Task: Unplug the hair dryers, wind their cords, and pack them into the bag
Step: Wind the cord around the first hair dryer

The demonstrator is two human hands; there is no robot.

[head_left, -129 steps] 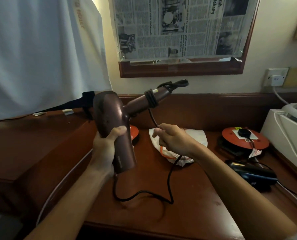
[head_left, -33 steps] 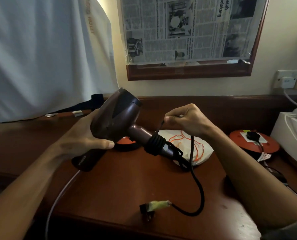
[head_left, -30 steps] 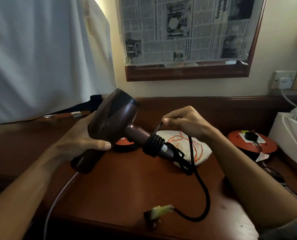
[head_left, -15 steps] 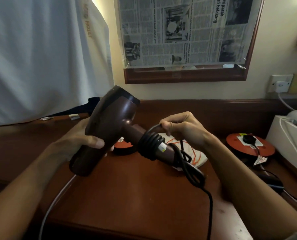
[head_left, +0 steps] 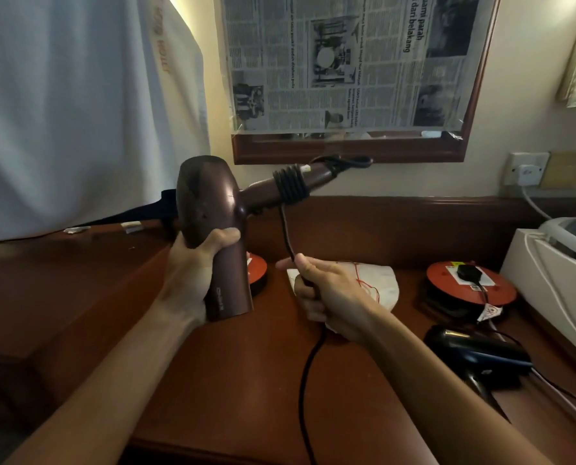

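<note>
Brown dryer (head_left: 213, 226) in left hand (head_left: 192, 273), cord (head_left: 288, 236) in right hand (head_left: 330, 297), above desk edge (head_left: 213, 444)

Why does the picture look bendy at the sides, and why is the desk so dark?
Head view: the wide lens bows the edges, so the mirror frame leans. Light glows from behind the white cloth, leaving the desk and the black hair dryer dim. The brown hair dryer stays fairly sharp; the newspaper print is blurry.
</note>
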